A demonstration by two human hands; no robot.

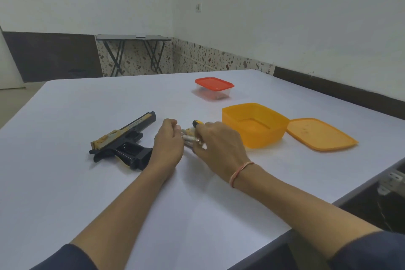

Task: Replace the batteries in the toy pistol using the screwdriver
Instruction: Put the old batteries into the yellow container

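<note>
A black and gold toy pistol (125, 140) lies on its side on the white table (87, 193), left of both hands, its grip opening facing me. My left hand (167, 144) sits just right of the pistol with curled fingers at several white batteries (189, 137) lying between the two hands. My right hand (219, 144) covers the batteries from the right; the yellow-black end of the screwdriver (195, 123) sticks out above its fingers. What each hand grips is hidden by the fingers.
An open orange box (254, 125) stands right of my hands, its orange lid (321, 133) flat beside it. A small clear box with a red lid (214, 88) sits farther back. The table edge runs along the right. A folding table (133, 52) stands by the far wall.
</note>
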